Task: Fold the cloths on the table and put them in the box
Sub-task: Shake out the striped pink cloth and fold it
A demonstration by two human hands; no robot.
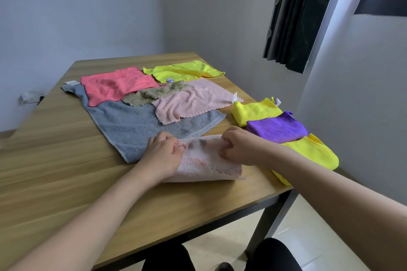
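Note:
A pale pink stained cloth lies partly folded near the table's front edge. My left hand pinches its upper left corner and my right hand grips its upper right edge. Behind it a grey towel lies spread flat. On the towel rest a red cloth, an olive patterned cloth and a pink cloth. A yellow-green cloth lies at the back. Folded at the right edge sit a yellow cloth, a purple cloth and another yellow cloth. No box is in view.
The wooden table stands in a room corner, walls at the back and right. A dark curtain hangs at the upper right. A wall socket is low on the left wall. My knees show below the front edge.

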